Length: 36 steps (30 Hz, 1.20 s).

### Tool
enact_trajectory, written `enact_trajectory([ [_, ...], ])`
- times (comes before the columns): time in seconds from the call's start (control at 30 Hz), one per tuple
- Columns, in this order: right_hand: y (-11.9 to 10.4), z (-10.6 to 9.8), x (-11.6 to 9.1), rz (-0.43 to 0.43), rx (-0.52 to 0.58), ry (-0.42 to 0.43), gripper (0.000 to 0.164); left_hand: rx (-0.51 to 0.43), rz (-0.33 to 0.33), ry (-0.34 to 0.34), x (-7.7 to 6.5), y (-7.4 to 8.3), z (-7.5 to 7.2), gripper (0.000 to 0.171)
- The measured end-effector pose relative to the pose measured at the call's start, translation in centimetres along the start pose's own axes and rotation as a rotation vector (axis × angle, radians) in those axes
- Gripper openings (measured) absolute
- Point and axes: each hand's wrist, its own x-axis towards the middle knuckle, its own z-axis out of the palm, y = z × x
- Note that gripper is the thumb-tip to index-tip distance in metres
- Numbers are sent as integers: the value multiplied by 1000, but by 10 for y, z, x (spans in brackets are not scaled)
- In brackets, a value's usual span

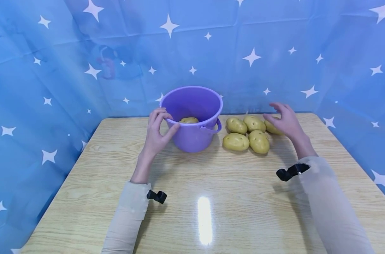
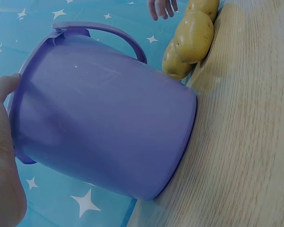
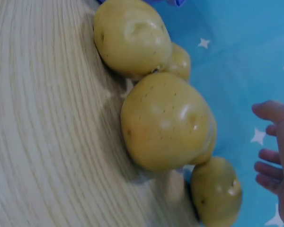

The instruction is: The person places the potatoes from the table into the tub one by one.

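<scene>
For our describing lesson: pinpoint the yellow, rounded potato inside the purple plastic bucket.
On the wood-grained table stands a purple plastic bucket. Inside, toward its near side, shows a yellow, rounded potato. Five others lie outside; only it shows inside.

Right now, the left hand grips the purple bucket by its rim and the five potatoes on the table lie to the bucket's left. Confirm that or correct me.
Only the side is wrong: the head view shows the five potatoes on the table to the right of the purple bucket, which the left hand does grip.
</scene>
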Motion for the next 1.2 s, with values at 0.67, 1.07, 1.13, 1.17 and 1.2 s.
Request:
enact_trajectory([
  [0.67, 36, 4, -6, 88, -95, -97, 70, 0, 4, 4, 1, 1, 0, 20],
  [1.07, 47, 6, -11, 148, -135, -150, 83, 3, 4, 2, 0, 0, 0, 20],
  [1.13, 47, 6, -12, 152, -129, -141, 84, 5, 4, 1, 0, 0, 0, 20],
  [1.17, 47, 7, -12, 152, -127, -135, 84, 5, 4, 1, 0, 0, 0, 20],
  [1.2, 47, 7, -13, 151, -126, -129, 83, 4, 4, 1, 0, 0, 0, 20],
])
